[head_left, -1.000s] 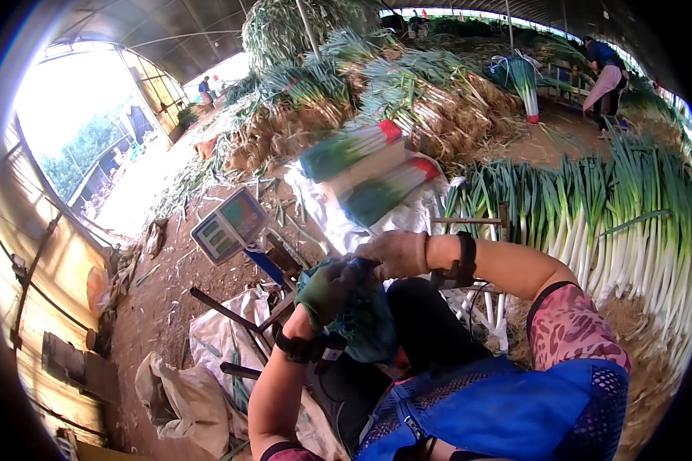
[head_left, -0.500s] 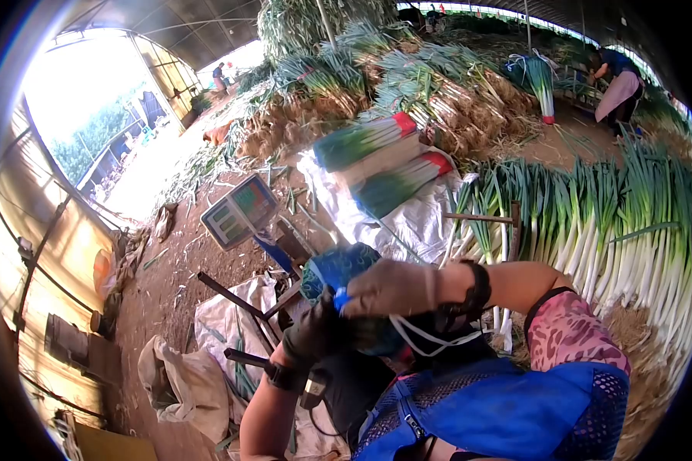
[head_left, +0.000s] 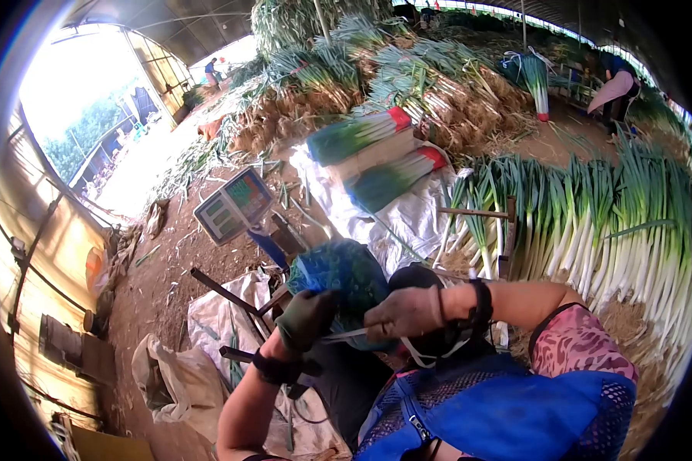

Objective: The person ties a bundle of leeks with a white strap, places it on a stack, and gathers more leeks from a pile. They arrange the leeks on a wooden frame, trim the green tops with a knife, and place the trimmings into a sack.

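A bundle of green leaf tops in blue-green mesh (head_left: 338, 276) stands in front of my body, its top toward me. My left hand (head_left: 307, 319), in a dark glove, is closed at the near left side of the bundle. My right hand (head_left: 401, 313), in a brownish glove, is closed at the right. A white string (head_left: 347, 334) runs taut between the two hands across the bundle, and its loose loop (head_left: 430, 357) hangs below my right wrist. The lower part of the bundle is hidden.
Two wrapped leek bundles (head_left: 396, 178) lie on white sheeting (head_left: 334, 200) ahead. A digital scale (head_left: 232, 206) stands left of them, and rows of leeks (head_left: 592, 230) lie at right. A sack (head_left: 181, 384) is at lower left. A person (head_left: 615, 88) bends at far right.
My hands have moved apart, drawing the white string between them. More of the mesh-covered bundle shows now. My left hand has come down and toward me.
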